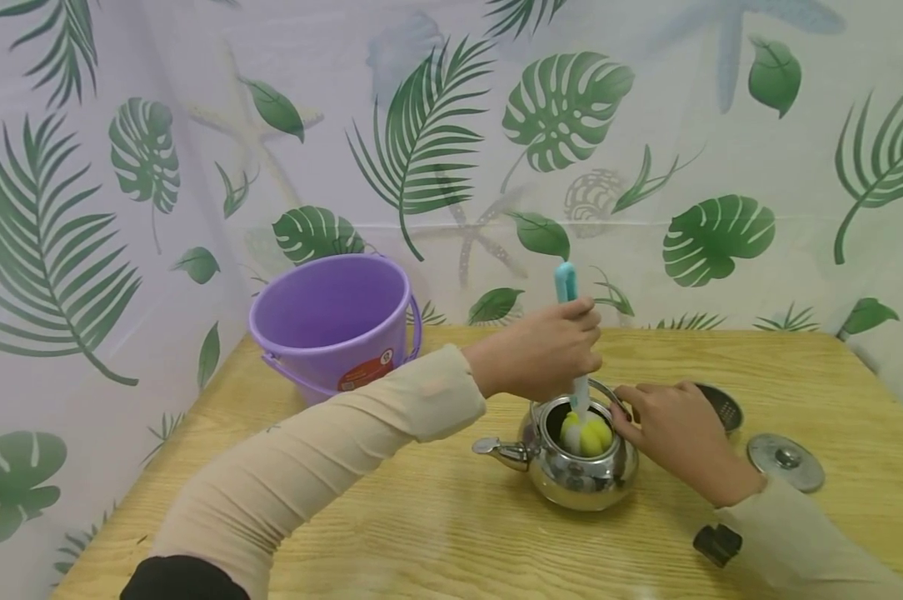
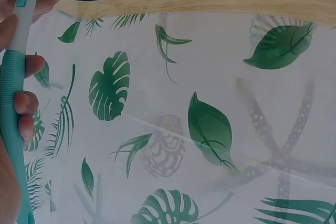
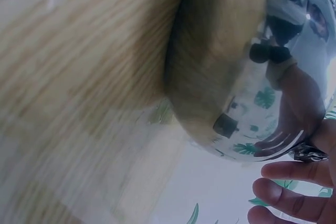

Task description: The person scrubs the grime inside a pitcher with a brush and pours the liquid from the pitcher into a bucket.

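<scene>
Left hand (image 1: 541, 350): grasps the brush (image 1: 566, 282), fingers curled round its handle.
Brush axis: nearly upright, slightly tilted, down from this hand.
Sponge head (image 1: 588, 435): under the left hand, inside the kettle (image 1: 582, 485).
Right hand (image 1: 672, 429): seems to pinch the kettle's handle, at the rim.
Hands around kettle: 1 above, 1 beside; I judge the axis fits the mouth.
Lid (image 1: 785, 461): off, beyond the right hand.

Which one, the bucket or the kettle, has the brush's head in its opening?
The shiny metal kettle: the yellow-and-white brush head sits in its open top. The purple bucket, farther left, stands apart from it.
</scene>
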Demonstrator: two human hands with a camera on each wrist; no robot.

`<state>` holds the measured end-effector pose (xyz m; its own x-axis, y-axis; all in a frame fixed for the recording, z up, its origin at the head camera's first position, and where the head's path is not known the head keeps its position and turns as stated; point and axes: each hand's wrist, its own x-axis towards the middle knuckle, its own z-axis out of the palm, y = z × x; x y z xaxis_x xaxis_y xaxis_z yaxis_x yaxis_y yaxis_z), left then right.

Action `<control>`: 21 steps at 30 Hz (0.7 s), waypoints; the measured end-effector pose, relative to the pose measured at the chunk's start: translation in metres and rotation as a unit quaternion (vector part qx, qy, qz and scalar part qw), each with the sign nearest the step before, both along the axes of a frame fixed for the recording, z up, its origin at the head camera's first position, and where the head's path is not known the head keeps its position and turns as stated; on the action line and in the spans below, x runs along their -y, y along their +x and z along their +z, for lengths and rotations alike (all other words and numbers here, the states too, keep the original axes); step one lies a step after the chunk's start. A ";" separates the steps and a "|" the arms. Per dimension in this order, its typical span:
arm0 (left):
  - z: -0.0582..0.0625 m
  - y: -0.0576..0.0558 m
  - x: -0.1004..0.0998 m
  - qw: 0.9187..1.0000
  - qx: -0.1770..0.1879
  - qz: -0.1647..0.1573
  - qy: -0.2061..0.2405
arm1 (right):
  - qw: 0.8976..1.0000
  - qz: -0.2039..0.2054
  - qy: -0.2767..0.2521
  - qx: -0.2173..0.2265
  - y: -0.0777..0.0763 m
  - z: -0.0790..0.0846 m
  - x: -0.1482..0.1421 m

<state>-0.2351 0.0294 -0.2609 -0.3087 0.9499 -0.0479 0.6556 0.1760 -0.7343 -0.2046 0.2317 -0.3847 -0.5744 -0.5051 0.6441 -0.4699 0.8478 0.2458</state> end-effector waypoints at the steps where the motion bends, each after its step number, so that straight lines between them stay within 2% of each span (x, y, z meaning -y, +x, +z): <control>1: 0.000 0.001 0.000 1.000 -0.001 -0.002 -0.002 | 1.000 -0.001 0.000 0.002 0.000 0.000 0.000; 6: 0.003 0.003 0.003 1.000 -0.004 -0.003 -0.014 | 1.000 -0.004 0.002 0.005 0.001 0.001 -0.001; 11: 0.004 0.002 0.005 1.000 -0.006 0.010 -0.028 | 1.000 -0.006 0.002 0.007 0.002 0.002 -0.002; 21: 0.005 0.004 0.009 0.998 -0.037 0.028 -0.033 | 1.000 -0.012 0.003 0.013 0.004 0.004 -0.002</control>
<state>-0.2316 0.0204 -0.2560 -0.3666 0.9264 -0.0855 0.5895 0.1602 -0.7917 -0.2004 0.2339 -0.3812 -0.6037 -0.4939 0.6258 -0.4554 0.8579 0.2379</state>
